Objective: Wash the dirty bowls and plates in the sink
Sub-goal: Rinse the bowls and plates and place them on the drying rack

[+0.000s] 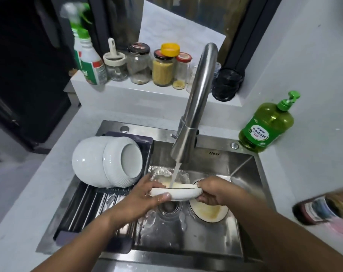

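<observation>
I hold a plate (176,194) over the sink (245,173), my left hand (143,199) and right hand (213,193) each curled in a firm grip round its rim, tap (188,130) water running onto it. Below lies another plate (208,212), still stained. Further back, two washed bowls (105,161) drain on the rack (92,209); so roughly halfway done.

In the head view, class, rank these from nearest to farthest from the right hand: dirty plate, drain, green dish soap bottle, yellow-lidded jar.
From the right hand:
1. Dirty plate, directly beneath.
2. Drain, to its left.
3. Green dish soap bottle, right counter.
4. Yellow-lidded jar, back ledge.
</observation>
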